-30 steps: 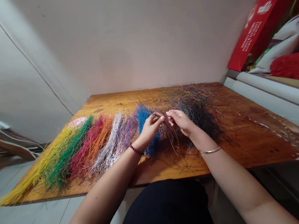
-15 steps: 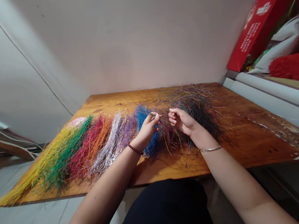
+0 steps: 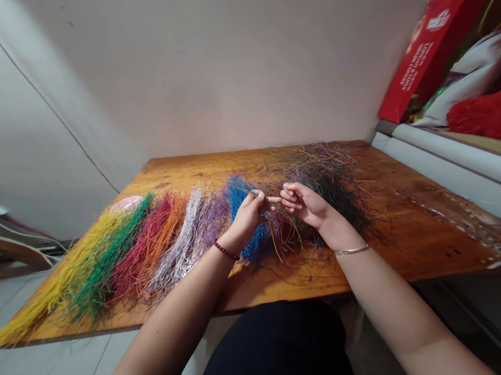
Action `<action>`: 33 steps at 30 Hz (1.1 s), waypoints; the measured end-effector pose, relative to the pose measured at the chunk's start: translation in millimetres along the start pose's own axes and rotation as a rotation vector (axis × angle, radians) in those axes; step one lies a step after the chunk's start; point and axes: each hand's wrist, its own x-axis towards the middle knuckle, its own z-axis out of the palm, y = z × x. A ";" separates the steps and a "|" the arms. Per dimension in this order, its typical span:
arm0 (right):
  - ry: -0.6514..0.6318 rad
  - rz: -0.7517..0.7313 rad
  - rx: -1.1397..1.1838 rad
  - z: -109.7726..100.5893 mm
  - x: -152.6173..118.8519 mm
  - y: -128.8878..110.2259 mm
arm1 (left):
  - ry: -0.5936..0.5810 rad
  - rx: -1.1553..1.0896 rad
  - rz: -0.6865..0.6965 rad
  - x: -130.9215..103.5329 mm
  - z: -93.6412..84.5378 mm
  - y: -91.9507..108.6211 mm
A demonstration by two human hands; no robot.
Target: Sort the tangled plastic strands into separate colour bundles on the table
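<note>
Above the middle of the pile, my left hand (image 3: 249, 217) is closed, with thin wire strands pinched between thumb and fingers. One of its fingers points across towards my right hand (image 3: 306, 206), which is curled shut close by; what it pinches is too fine to make out. Behind the left hand lies a bundle of blue wires (image 3: 237, 198). Loose mixed-colour wires (image 3: 288, 235), with red, yellow and green among them, lie below and between the hands. A dark tangle of wires (image 3: 344, 196) sits just right of my right hand.
Bundles of yellow (image 3: 65, 270), green (image 3: 108, 264), crimson (image 3: 141, 251), orange (image 3: 163, 242), silver-white (image 3: 181, 239) and purple (image 3: 213, 220) wires lie leftward on the wooden table (image 3: 405, 241). A pink dish (image 3: 126, 204) is behind. A red box (image 3: 430, 47) stands right.
My hands have come closer together, and a finger of my left hand now reaches to my right hand. The right fingers have curled in slightly. The view has shifted a little.
</note>
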 end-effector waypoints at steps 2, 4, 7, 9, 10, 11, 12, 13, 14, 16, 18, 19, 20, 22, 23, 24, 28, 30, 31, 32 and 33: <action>-0.009 -0.014 -0.005 1.0 -2.2 -3.2 | 0.002 -0.045 -0.015 0.2 0.3 0.9; -0.018 -0.034 0.006 1.8 -4.6 -6.1 | 0.004 -0.101 -0.033 0.8 0.9 1.5; -0.034 -0.053 0.033 2.0 -8.2 -9.4 | 0.035 -0.162 -0.049 2.6 1.7 1.9; -0.046 -0.057 0.052 1.4 -9.9 -10.7 | 0.053 -0.175 -0.050 3.9 1.4 2.4; -0.054 -0.057 0.063 0.8 -10.5 -11.0 | 0.049 -0.179 -0.055 4.5 0.9 2.7; -0.064 -0.057 0.076 0.1 -10.8 -11.2 | 0.035 -0.183 -0.064 4.9 0.2 3.0; -0.075 -0.058 0.091 -0.9 -10.9 -11.2 | 0.017 -0.191 -0.072 5.2 -0.7 3.2; -0.084 -0.060 0.106 -2.0 -10.8 -11.2 | 0.001 -0.200 -0.078 5.5 -1.8 3.3; -0.088 -0.066 0.120 -3.3 -10.7 -11.2 | -0.013 -0.206 -0.083 5.8 -2.9 3.1; -0.073 -0.090 0.138 -6.0 -11.0 -12.2 | -0.035 -0.215 -0.086 6.6 -4.9 2.0; -0.031 -0.133 0.150 -8.8 -12.8 -15.3 | -0.054 -0.217 -0.088 7.6 -6.3 0.4; -0.004 -0.161 0.159 -10.2 -14.5 -17.7 | -0.062 -0.215 -0.091 8.0 -6.8 -0.3; 0.025 -0.194 0.173 -11.7 -16.6 -20.6 | -0.067 -0.214 -0.092 8.3 -7.0 -0.9; 0.076 -0.264 0.215 -14.8 -22.0 -27.1 | -0.075 -0.212 -0.096 8.2 -6.8 -1.4; 0.098 -0.299 0.241 -16.5 -24.8 -30.2 | -0.080 -0.212 -0.099 7.7 -6.2 -1.3; 0.115 -0.332 0.269 -18.5 -27.4 -32.9 | -0.088 -0.210 -0.102 7.1 -5.5 -0.9; 0.116 -0.431 0.399 -28.2 -33.2 -37.9 | -0.141 -0.178 -0.121 3.0 -1.4 1.9; 0.060 -0.463 0.482 -33.4 -33.3 -37.7 | -0.163 -0.157 -0.122 0.9 0.0 3.4; 0.027 -0.474 0.521 -35.9 -32.9 -37.4 | -0.166 -0.145 -0.120 0.0 0.4 4.1; -0.002 -0.485 0.552 -38.3 -32.3 -37.3 | -0.164 -0.134 -0.118 -0.9 0.5 4.8; -0.026 -0.497 0.574 -40.5 -31.8 -37.5 | -0.156 -0.125 -0.115 -1.6 0.5 5.5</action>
